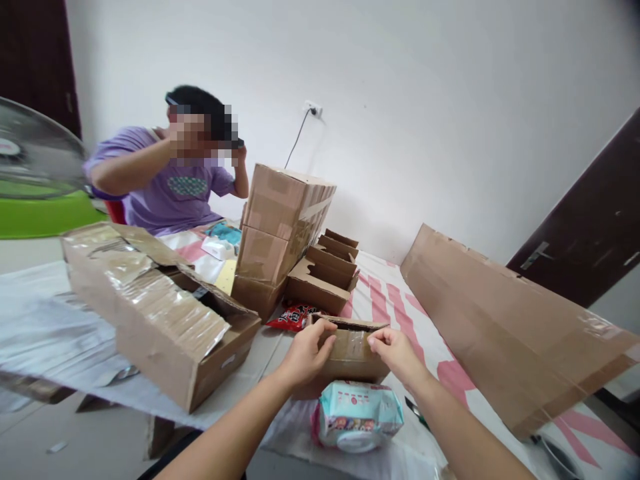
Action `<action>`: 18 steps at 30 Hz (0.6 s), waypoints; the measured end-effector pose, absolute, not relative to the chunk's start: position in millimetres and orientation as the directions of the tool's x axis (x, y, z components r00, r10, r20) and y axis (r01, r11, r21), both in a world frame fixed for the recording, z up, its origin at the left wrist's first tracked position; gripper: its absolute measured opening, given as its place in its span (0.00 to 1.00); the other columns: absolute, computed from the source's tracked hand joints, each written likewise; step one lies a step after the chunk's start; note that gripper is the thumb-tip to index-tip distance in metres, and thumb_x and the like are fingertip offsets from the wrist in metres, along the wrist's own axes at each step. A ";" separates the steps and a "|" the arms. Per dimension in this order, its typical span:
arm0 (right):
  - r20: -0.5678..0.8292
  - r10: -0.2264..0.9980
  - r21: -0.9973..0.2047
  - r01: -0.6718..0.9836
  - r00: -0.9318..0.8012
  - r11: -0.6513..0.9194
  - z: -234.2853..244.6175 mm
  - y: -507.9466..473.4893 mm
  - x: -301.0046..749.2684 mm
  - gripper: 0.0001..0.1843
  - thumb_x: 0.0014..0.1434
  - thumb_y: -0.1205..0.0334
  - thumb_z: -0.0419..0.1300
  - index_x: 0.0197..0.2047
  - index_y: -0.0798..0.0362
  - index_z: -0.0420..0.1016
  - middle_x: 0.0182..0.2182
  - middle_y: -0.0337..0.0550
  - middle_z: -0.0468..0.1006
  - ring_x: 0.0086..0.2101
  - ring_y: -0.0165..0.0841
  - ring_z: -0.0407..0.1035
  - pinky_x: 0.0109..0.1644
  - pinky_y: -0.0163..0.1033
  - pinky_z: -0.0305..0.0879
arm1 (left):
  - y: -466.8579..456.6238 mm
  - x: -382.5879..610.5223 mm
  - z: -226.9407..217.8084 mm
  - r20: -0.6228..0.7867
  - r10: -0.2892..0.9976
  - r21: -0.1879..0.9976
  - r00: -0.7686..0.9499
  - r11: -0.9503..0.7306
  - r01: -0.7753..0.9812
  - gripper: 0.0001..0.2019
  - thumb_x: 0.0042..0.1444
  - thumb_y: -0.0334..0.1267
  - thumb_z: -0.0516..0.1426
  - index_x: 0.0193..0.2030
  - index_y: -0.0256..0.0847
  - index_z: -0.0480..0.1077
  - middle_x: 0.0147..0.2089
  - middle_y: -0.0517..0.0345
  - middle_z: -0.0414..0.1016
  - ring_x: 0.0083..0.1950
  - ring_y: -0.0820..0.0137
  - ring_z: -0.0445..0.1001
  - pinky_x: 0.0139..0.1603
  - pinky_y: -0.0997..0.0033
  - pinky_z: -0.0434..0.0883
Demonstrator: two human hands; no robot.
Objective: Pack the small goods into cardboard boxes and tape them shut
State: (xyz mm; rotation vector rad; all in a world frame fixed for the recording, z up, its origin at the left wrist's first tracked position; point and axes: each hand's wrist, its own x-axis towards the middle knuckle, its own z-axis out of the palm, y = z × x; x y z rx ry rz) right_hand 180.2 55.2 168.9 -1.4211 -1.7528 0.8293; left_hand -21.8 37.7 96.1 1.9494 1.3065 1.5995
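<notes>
A small brown cardboard box (345,373) stands right in front of me, with clear tape (356,345) stuck across its near face. At the upper left edge of that box, my left hand (310,353) is closed, thumb and fingers pinching the cardboard rim. My right hand (397,353) is closed in a pinch at the upper right of the same face, beside the tape. Exactly what lies between its fingertips is hard to see. Between my forearms, close to the box, lies a light-blue pack of wet wipes (360,417). A red snack packet (297,317) is behind the box.
An open taped carton (220,373) lies at left. Tall stacked boxes (273,233) and a divided cardboard piece (320,280) stand behind. A long cardboard panel (500,327) leans at right. Across the table sits a person in purple (170,187), near a fan (35,150).
</notes>
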 end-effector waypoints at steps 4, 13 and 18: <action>0.211 0.973 -0.738 0.638 -0.093 0.220 164.1 64.5 166.1 0.09 0.44 0.57 0.59 0.20 0.53 0.71 0.18 0.37 0.73 0.22 0.29 0.64 0.26 0.33 0.57 | 37.2 -21.1 93.3 0.633 0.773 0.707 -0.033 -0.560 0.431 0.07 0.58 0.35 0.51 0.42 0.41 0.67 0.40 0.55 0.76 0.41 0.67 0.75 0.42 0.68 0.71; 0.306 0.935 -0.640 0.688 -0.181 0.343 160.4 61.4 162.1 0.07 0.46 0.59 0.56 0.21 0.51 0.68 0.17 0.34 0.70 0.21 0.29 0.63 0.26 0.33 0.57 | 35.8 -22.2 97.9 0.620 0.784 0.716 -0.028 -0.550 0.429 0.07 0.57 0.34 0.51 0.42 0.41 0.67 0.38 0.56 0.77 0.39 0.67 0.75 0.39 0.70 0.70; 0.376 0.905 -0.548 0.740 -0.199 0.391 161.9 56.9 168.0 0.08 0.50 0.58 0.56 0.23 0.51 0.70 0.19 0.36 0.71 0.23 0.30 0.65 0.27 0.34 0.58 | 35.8 -22.5 97.5 0.603 0.797 0.725 -0.020 -0.538 0.431 0.08 0.57 0.35 0.52 0.42 0.41 0.68 0.39 0.56 0.77 0.39 0.67 0.75 0.39 0.70 0.70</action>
